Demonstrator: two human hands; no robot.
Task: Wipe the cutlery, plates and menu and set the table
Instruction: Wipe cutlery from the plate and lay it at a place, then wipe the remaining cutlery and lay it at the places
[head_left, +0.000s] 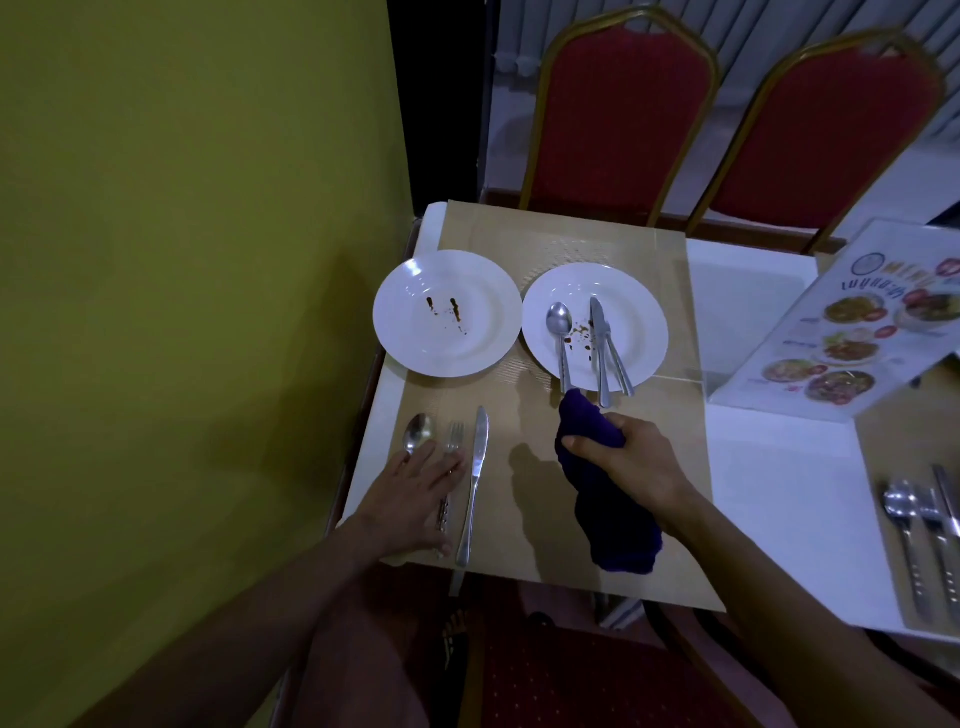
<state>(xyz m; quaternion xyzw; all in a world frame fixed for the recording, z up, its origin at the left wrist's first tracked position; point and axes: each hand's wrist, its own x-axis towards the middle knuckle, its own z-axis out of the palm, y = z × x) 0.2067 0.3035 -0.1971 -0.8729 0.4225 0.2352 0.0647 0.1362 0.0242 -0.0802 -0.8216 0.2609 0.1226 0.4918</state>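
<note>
Tan woven placemat (545, 244): steel spoon-fork-knife set (478, 467) laid, left hand (415, 488) flat on it. Right hand (634, 457) grips dark purple cloth (613, 514); stained white round plate (488, 312), second stained plate (644, 332) with steel cutlery (601, 343), laminated menu (857, 332) left to wipe.

I see my left hand (415, 486) lying flat on the fork (450, 470) near the table's (789, 499) left edge, while my right hand (631, 462) grips a purple cloth (602, 499).

The white counter (779, 467) is covered at its left end by a tan placemat (530, 234). On it a stained left plate (483, 312) and right plate (644, 322) are set side by side, with a spoon (418, 431), fork (453, 434) and knife (478, 467) laid nearer the front edge. A menu (852, 332) is stood at the right.
</note>
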